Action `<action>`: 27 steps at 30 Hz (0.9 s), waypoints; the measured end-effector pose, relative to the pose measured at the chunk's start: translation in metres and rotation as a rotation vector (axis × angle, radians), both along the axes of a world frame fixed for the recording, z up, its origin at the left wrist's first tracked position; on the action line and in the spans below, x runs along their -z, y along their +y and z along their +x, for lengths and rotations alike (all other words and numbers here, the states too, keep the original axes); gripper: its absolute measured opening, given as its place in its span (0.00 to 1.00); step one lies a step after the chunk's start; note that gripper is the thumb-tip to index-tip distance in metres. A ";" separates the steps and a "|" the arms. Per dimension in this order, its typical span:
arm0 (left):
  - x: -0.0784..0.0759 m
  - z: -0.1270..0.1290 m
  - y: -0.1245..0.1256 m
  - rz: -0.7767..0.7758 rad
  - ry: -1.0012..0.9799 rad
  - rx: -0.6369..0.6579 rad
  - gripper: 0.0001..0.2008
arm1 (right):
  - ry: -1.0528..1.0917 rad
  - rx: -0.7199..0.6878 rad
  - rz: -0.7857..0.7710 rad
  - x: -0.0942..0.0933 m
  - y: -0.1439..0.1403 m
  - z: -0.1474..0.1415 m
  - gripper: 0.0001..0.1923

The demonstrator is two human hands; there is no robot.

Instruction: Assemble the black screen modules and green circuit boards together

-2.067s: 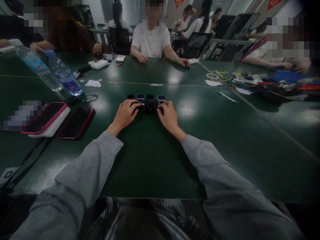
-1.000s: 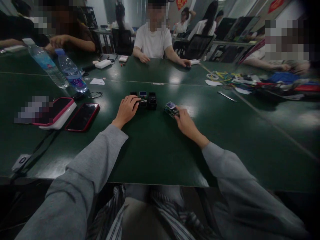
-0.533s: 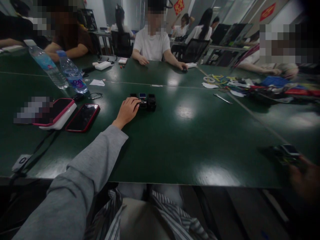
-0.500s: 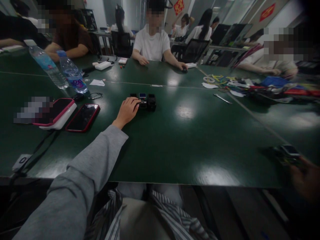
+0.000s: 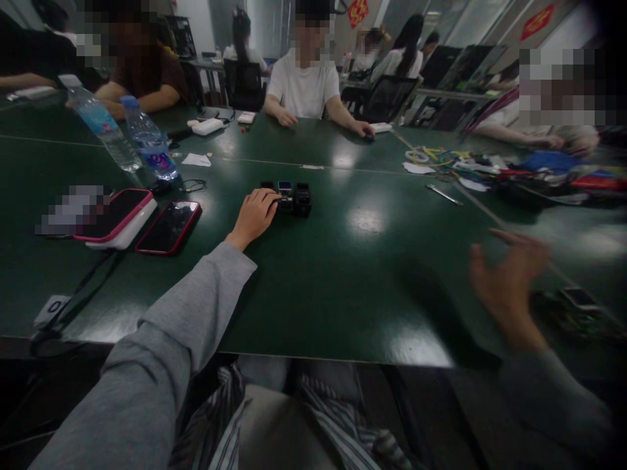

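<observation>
The right hand's grip [image 5: 512,277] has come off the green circuit board [image 5: 580,312] it held half a second ago and shifts inward, to the left of it; it is now blurred, thumb and fingers spread wide, with nothing in it. The board lies at the far right of the green surface [image 5: 333,287], its small screen facing up, just beside the right wrist in a dim, smeared patch of the view. The left hand's grip [image 5: 253,212] stays where it was, fingers bent and fingertips at the near left of a second board with a screen [image 5: 285,188]; whether it is closed on that board I cannot tell. A black block [image 5: 303,199] stands just to the right of the second board, and a dark item [image 5: 267,186] shows behind the left fingers. Farther left lie a red-cased phone [image 5: 169,227] and a pink-cased phone [image 5: 115,214], with two water bottles beyond them [image 5: 151,147]
</observation>
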State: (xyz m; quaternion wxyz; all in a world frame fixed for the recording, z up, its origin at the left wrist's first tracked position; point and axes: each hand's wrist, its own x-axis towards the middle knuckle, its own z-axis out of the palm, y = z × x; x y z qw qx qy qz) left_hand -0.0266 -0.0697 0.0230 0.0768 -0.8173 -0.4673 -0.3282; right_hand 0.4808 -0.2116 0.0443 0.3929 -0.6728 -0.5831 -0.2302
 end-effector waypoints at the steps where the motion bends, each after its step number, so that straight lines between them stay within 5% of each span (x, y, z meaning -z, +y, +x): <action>1: 0.000 0.000 0.000 0.002 0.001 -0.001 0.16 | -0.043 -0.091 -0.032 -0.002 0.021 -0.030 0.29; 6: -0.001 0.000 -0.001 0.010 0.003 -0.002 0.16 | -0.112 -0.446 -0.173 0.003 0.093 -0.201 0.25; 9: -0.003 0.001 -0.003 0.000 0.020 0.003 0.16 | -0.285 -0.662 -0.327 0.018 0.113 -0.257 0.30; 14: -0.005 0.003 -0.003 -0.018 0.042 0.013 0.17 | -0.218 -0.751 -0.401 0.030 0.122 -0.261 0.26; 21: -0.007 0.004 -0.004 -0.040 0.022 0.017 0.17 | 0.021 -0.627 -0.248 0.026 0.124 -0.253 0.27; 27: -0.007 0.004 -0.004 -0.037 0.023 0.013 0.17 | 0.025 -0.706 -0.359 0.034 0.137 -0.244 0.26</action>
